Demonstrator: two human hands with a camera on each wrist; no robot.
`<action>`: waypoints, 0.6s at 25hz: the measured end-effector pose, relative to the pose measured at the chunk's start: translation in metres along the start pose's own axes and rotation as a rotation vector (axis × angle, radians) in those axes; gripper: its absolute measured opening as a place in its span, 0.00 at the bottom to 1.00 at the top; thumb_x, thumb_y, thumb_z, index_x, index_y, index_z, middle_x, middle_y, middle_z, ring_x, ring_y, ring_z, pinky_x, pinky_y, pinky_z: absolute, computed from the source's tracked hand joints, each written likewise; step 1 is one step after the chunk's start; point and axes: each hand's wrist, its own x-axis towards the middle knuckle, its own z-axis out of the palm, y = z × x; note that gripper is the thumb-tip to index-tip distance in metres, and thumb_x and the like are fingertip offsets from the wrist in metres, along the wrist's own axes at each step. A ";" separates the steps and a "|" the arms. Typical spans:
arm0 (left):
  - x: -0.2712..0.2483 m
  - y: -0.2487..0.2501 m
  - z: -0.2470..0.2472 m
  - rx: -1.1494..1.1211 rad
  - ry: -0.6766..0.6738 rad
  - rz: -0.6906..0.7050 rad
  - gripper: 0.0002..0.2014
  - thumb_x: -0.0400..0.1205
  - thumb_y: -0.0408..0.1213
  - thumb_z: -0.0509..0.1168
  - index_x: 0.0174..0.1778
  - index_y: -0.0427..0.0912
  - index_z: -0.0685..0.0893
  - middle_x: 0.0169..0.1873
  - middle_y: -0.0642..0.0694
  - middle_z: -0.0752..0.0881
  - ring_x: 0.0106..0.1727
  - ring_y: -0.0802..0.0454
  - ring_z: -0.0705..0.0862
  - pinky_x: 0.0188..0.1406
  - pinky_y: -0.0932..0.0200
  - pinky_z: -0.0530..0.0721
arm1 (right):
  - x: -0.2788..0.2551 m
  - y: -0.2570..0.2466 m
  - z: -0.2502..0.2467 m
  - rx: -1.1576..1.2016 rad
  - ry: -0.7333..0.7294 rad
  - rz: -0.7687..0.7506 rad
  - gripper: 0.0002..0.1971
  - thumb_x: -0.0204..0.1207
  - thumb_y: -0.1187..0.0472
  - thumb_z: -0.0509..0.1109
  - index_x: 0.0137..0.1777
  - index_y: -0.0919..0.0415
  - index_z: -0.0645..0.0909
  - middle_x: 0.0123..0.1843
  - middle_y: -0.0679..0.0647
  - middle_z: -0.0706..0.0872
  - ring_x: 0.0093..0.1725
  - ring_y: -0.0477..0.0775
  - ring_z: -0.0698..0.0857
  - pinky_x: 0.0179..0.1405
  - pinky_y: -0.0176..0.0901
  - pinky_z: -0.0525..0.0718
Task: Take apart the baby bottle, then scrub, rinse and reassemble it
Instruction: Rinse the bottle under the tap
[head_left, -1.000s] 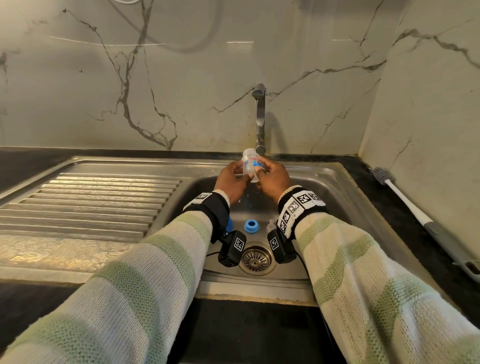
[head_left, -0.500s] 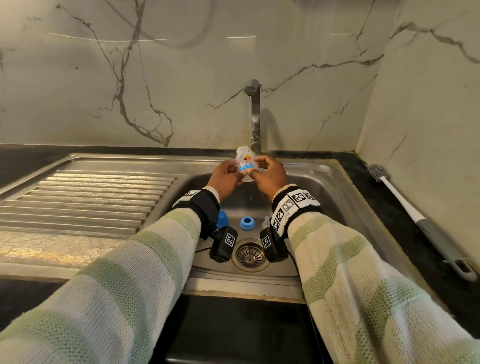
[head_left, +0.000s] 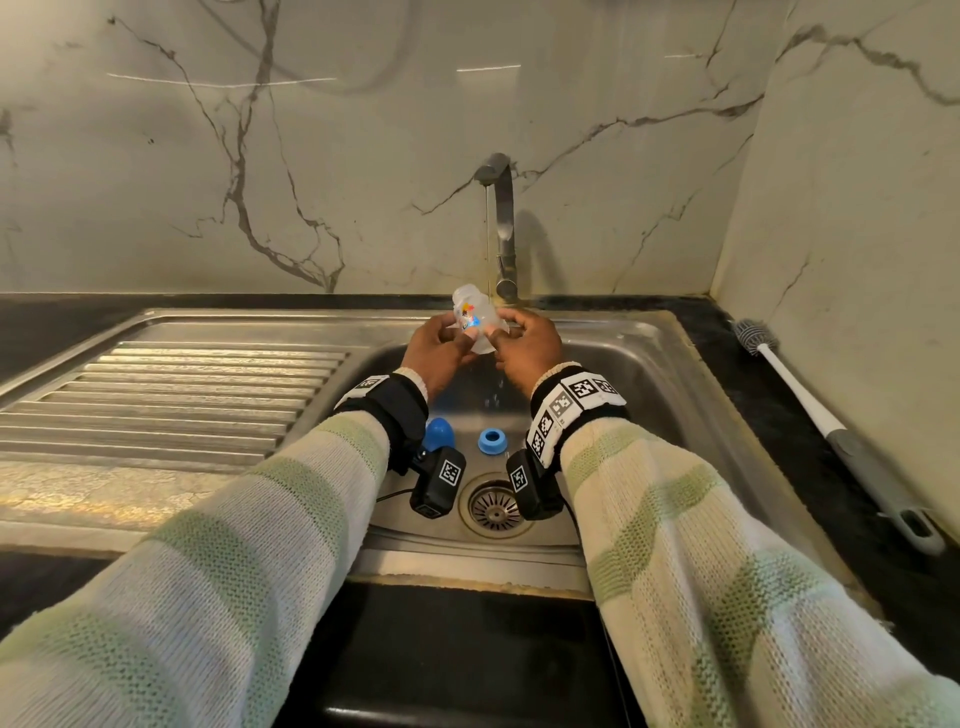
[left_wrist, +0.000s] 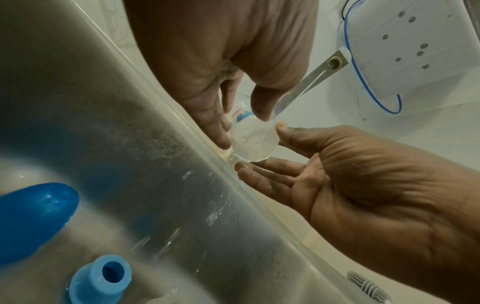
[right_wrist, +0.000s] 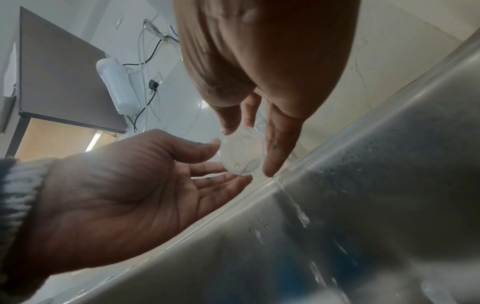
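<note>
clear bottle body (head_left: 475, 323) tilted just beneath the tap (head_left: 500, 228), base toward the person. left hand (head_left: 439, 353) and right hand (head_left: 527, 349) pinch it from either side, equally near; stream falls just right of it

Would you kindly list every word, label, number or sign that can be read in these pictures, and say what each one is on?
No text can be read with confidence.
Clear plastic baby bottle: a coloured print in red, yellow and blue, with small reddish lettering in the left wrist view, too blurred to read.
Black-and-white square marker tags on the right wristband and on both black wrist cameras: coded patterns only, no letters or numbers.
</note>
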 end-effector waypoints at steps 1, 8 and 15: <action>0.001 0.000 0.000 -0.003 0.004 -0.006 0.20 0.84 0.33 0.67 0.73 0.37 0.75 0.57 0.38 0.87 0.56 0.45 0.88 0.61 0.44 0.87 | 0.001 0.000 0.001 0.007 0.001 0.006 0.14 0.77 0.58 0.74 0.62 0.53 0.85 0.58 0.55 0.88 0.53 0.58 0.88 0.56 0.60 0.88; -0.005 0.003 0.007 -0.054 -0.033 -0.034 0.18 0.86 0.39 0.66 0.69 0.35 0.78 0.58 0.34 0.86 0.54 0.44 0.87 0.62 0.47 0.87 | -0.002 0.000 -0.006 -0.039 -0.041 0.070 0.22 0.71 0.53 0.80 0.63 0.55 0.79 0.55 0.52 0.86 0.53 0.56 0.87 0.54 0.58 0.89; -0.009 0.005 0.009 -0.029 0.024 -0.046 0.16 0.87 0.33 0.62 0.71 0.36 0.75 0.48 0.38 0.85 0.41 0.51 0.84 0.54 0.51 0.87 | -0.011 -0.008 -0.008 -0.038 -0.030 0.042 0.19 0.78 0.56 0.74 0.68 0.56 0.81 0.66 0.55 0.84 0.60 0.58 0.85 0.59 0.58 0.87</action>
